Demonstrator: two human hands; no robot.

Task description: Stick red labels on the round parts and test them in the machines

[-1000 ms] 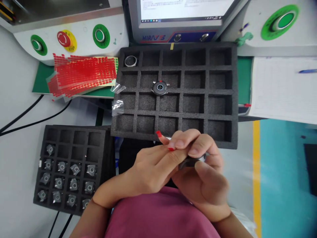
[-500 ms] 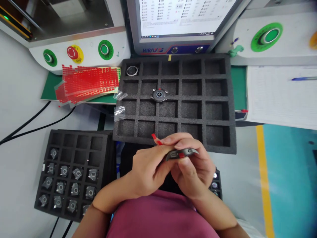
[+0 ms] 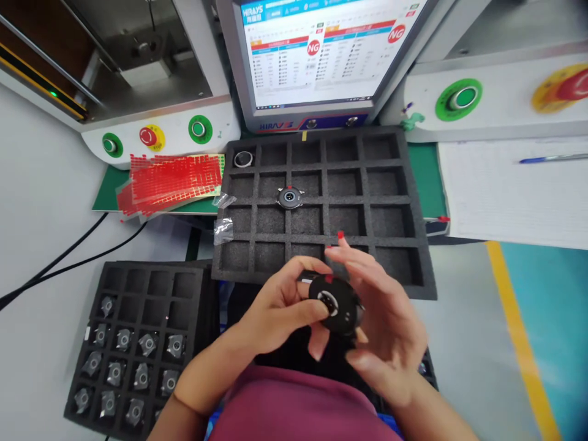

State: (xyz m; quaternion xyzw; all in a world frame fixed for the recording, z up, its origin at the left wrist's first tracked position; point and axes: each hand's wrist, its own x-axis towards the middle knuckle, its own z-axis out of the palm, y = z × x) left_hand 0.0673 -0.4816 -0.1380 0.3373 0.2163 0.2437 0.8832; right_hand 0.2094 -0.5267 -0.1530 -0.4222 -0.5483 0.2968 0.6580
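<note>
My left hand (image 3: 280, 303) grips a round black watch case (image 3: 334, 304) by its edge, its back face with a small sensor window turned up toward me. A small red sticker sits on the case's far edge. My right hand (image 3: 383, 309) cups the case from the right and below, fingers spread, with a bit of red sticker on a fingertip (image 3: 340, 235). Both hands hover over the near edge of a big black foam tray (image 3: 416, 245). In that tray lies another watch case (image 3: 290, 197) with a red sticker, and a metal ring (image 3: 243, 159) sits in the far-left cell.
A smaller foam tray (image 3: 151, 288) at the left holds several grey parts. Sheets of red stickers (image 3: 172, 179) lie at the back left. Behind stand a monitor (image 3: 321, 55) showing NG marks, green buttons, a red stop button (image 3: 147, 136). Paper and pen (image 3: 551, 158) at right.
The case was held edge-on between both hands; now it is turned face up and my right fingers have spread apart. The view has tilted up, showing more of the monitor.
</note>
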